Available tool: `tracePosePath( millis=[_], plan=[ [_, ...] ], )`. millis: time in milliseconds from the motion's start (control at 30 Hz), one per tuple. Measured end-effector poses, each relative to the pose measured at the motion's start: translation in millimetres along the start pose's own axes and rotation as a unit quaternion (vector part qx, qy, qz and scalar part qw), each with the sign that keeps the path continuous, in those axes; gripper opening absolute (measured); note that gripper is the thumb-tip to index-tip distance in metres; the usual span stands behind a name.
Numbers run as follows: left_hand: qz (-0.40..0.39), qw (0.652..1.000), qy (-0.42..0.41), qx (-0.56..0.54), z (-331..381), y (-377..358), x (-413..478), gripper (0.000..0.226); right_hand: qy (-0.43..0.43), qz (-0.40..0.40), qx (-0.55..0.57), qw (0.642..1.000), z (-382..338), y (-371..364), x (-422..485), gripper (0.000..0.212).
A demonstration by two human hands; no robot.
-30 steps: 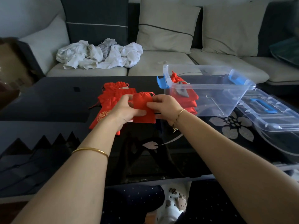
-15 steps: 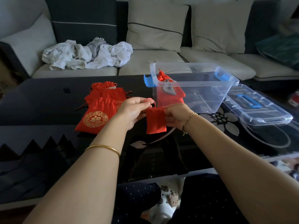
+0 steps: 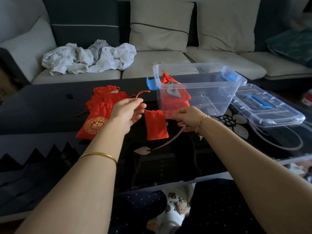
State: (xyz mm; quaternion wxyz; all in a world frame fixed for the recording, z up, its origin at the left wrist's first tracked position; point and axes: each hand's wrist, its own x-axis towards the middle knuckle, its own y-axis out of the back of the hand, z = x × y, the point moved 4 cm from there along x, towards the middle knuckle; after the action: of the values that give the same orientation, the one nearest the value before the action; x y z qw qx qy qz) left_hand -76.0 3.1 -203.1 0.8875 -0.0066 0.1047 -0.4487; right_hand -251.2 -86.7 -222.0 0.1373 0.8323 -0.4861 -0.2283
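Hands have drawn apart: left hand (image 3: 125,112) and right hand (image 3: 187,117) each pinch a drawstring (image 3: 141,95), small pouch (image 3: 156,124) now cinched; pouch pile (image 3: 101,107) left, clear bin (image 3: 219,98) far right.

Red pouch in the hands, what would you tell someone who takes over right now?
The left hand pinches one drawstring of the small red pouch, the right hand the other; the pouch hangs between them over the table.
Done: some red pouches lie in the clear box.
Left: probably this pouch and the pile at the left go in too; the lid lies beside the box.
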Motion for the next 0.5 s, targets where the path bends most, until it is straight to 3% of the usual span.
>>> tracePosePath(
  millis=[167,300,500],
  plan=[
    [0.047,0.999,0.006,-0.008,-0.1,6.1,0.8,0.016,0.004,0.032,0.009,0.999,1.6,13.8,-1.6,0.026],
    [0.09,0.996,0.012,-0.016,-0.1,8.8,2.8,0.018,-0.039,0.004,0.132,0.99,2.9,12.8,-3.3,0.028],
    [0.15,0.988,0.021,-0.043,-1.5,18.3,5.4,0.014,-0.083,0.046,0.247,0.964,3.8,17.3,-4.5,0.035]
  ],
)
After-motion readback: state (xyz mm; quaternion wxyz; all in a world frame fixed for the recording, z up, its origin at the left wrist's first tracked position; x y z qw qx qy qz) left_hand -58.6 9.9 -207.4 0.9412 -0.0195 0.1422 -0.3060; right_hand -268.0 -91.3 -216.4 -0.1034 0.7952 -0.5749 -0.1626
